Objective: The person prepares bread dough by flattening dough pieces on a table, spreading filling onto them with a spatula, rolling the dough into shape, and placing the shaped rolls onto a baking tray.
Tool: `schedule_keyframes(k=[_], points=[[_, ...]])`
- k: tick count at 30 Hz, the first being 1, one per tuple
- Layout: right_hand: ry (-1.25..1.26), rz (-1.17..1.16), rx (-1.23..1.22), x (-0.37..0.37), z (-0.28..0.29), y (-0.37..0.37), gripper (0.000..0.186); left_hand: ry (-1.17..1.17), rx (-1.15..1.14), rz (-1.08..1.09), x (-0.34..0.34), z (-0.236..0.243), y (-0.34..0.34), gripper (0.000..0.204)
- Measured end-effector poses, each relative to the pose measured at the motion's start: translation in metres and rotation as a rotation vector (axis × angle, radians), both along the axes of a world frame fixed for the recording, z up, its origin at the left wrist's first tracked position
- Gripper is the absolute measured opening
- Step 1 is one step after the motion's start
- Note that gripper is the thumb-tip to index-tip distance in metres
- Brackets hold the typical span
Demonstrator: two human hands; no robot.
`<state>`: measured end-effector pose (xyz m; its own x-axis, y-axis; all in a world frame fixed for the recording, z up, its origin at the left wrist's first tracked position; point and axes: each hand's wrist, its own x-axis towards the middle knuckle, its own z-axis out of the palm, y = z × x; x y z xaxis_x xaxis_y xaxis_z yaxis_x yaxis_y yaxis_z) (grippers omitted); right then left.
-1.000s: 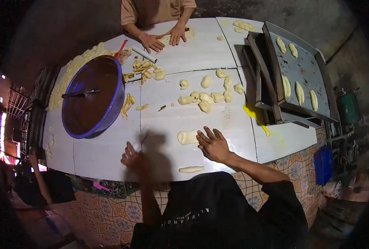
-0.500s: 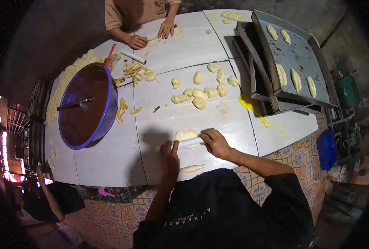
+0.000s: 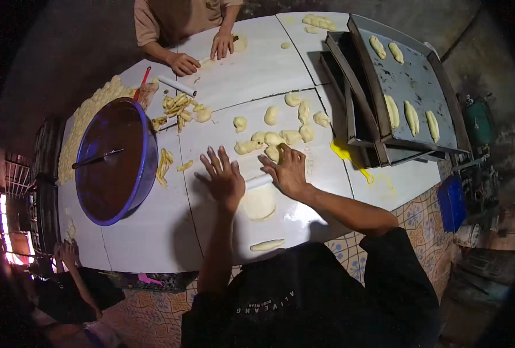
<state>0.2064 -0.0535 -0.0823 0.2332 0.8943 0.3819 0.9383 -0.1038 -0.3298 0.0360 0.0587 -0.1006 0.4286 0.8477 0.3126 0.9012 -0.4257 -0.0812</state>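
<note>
A white rolling pin [image 3: 258,181] lies across the far edge of a flattened oval of dough [image 3: 259,204] in front of me. My left hand [image 3: 222,181] is open over the pin's left end, fingers spread and pointing away from me. My right hand [image 3: 290,173] is over the pin's right end, its fingers stretched forward and apart. Its fingertips reach the nearest of several dough pieces [image 3: 272,153]; whether they touch it I cannot tell. Closer to me, near the table edge, rests a slim rolled-up piece of dough [image 3: 267,245].
On the left stands a large purple basin [image 3: 147,180] of brown filling, beside cut yellow strips [image 3: 177,106]. Metal trays [image 3: 411,87] with shaped dough are stacked at right, near a yellow scraper [image 3: 350,159]. Across the table, another person's hands [image 3: 183,64] work dough.
Both hands and the rolling pin have moved away from me across the dough. My left fingers have spread out, and the dough looks longer and flatter.
</note>
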Motion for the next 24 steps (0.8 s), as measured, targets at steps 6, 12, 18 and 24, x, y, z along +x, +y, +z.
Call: schedule_keyframes(k=[6, 12, 18, 24], points=[[0.080, -0.018, -0.057, 0.021, 0.022, 0.021, 0.035, -0.406, 0.006, 0.025, 0.017, 0.008, 0.064, 0.069], [0.291, -0.242, -0.120, 0.103, 0.013, -0.083, 0.032, -0.485, -0.482, -0.543, -0.006, 0.040, -0.012, 0.083], [-0.072, -0.496, -0.181, 0.131, -0.017, -0.132, 0.037, -0.251, -0.250, -0.479, -0.019, 0.042, -0.043, 0.086], [0.325, -0.304, -0.184, 0.152, -0.008, -0.123, 0.033, -0.399, -0.114, 0.007, -0.131, 0.018, -0.090, 0.078]])
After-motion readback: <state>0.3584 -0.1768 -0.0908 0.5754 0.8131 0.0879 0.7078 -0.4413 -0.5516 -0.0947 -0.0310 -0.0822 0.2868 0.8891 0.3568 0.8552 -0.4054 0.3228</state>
